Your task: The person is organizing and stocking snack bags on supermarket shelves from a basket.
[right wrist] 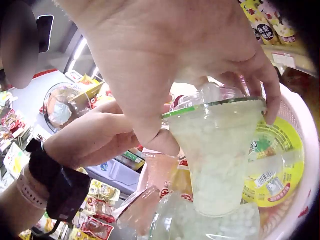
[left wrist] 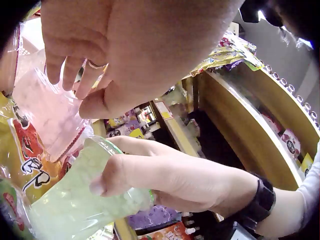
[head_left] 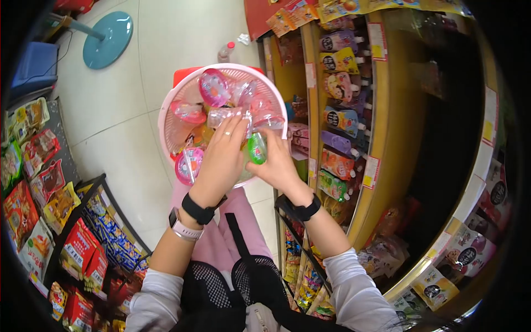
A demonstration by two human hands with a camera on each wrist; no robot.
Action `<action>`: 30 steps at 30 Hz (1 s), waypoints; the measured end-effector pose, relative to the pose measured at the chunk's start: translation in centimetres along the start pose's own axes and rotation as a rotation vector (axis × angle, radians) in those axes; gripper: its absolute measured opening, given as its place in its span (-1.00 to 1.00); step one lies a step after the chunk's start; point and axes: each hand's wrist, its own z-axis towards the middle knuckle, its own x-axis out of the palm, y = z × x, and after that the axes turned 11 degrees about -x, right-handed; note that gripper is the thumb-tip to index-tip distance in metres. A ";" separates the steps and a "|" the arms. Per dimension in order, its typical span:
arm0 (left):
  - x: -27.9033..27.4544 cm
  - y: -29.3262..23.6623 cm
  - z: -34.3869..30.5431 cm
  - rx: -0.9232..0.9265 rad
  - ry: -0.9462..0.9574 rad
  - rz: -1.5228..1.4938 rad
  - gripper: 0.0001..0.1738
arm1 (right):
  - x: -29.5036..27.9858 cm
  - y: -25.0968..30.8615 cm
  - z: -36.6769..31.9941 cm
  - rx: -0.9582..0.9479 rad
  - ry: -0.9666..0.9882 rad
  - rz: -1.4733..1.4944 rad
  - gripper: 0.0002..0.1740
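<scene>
In the head view my right hand [head_left: 278, 161] grips a clear plastic cup with a green lid [head_left: 256, 148] over the pink basket [head_left: 165, 130]. The right wrist view shows this cup [right wrist: 212, 160] upright, pale green inside, with fingers and thumb on opposite sides of its rim. My left hand [head_left: 221, 152], with a ring on one finger, reaches over the cups beside it. In the left wrist view its fingers are extended and slightly bent next to a pink cup [left wrist: 47, 107]. Cups with pink lids [head_left: 214, 87] lie around both hands.
A yellow round label [right wrist: 275, 165] shows inside the basket. Shelves of pouch drinks [head_left: 340, 119] stand close on the right, snack racks [head_left: 83, 249] on the left. A small bottle [head_left: 225, 52] and a blue round stand base [head_left: 108, 41] are on the floor beyond.
</scene>
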 end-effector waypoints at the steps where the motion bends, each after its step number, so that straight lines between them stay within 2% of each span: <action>1: 0.0 -0.2 -0.2 0.012 0.003 -0.007 -0.41 | 0.0 -0.2 -0.2 -0.021 -0.032 0.021 -0.11; 4: -0.5 -1.6 -0.6 -0.001 0.022 -0.021 -0.39 | -1.4 1.2 -1.3 0.032 -0.060 0.005 -0.09; 8: -0.8 -5.4 0.2 0.002 -0.041 -0.078 -0.48 | -6.7 1.6 -3.7 -0.040 -0.207 -0.033 -0.06; 11: 0.1 -10.2 1.8 0.233 -0.041 -0.181 -0.53 | -12.7 1.2 -5.3 -0.023 -0.385 -0.063 -0.07; 14: 2.7 -16.2 3.5 0.358 -0.007 -0.255 -0.31 | -19.3 1.8 -5.6 0.005 -0.601 -0.161 -0.12; 16: 4.1 -19.7 4.6 0.474 -0.048 -0.196 -0.26 | -22.8 0.1 -5.7 0.033 -0.721 -0.263 -0.15; 18: 5.7 -22.2 5.5 0.553 -0.074 -0.126 -0.30 | -25.3 -1.9 -5.5 0.073 -0.802 -0.380 -0.17; 20: 8.1 -23.8 6.7 0.585 -0.115 -0.087 -0.33 | -27.1 -4.5 -5.3 0.150 -0.780 -0.428 -0.18; 21: 9.1 -24.2 7.2 0.610 -0.154 -0.043 -0.36 | -27.6 -5.5 -5.1 0.148 -0.757 -0.307 -0.18; 22: 10.0 -24.4 7.4 0.616 -0.156 -0.046 -0.36 | -28.1 -6.3 -5.0 0.126 -0.758 -0.357 -0.16; 25: 11.5 -24.4 8.3 0.603 -0.181 0.012 -0.35 | -28.8 -7.1 -4.4 0.066 -0.772 -0.227 -0.17; 27: 12.1 -24.2 9.1 0.584 -0.201 0.047 -0.32 | -29.1 -7.2 -3.5 -0.030 -0.707 -0.427 -0.19; 28: 12.0 -24.3 9.6 0.566 -0.225 0.075 -0.29 | -29.4 -7.6 -2.9 -0.023 -0.708 -0.423 -0.19; 30: 11.6 -24.2 10.5 0.564 -0.254 0.117 -0.24 | -30.1 -8.4 -1.1 -0.155 -0.682 -0.474 -0.21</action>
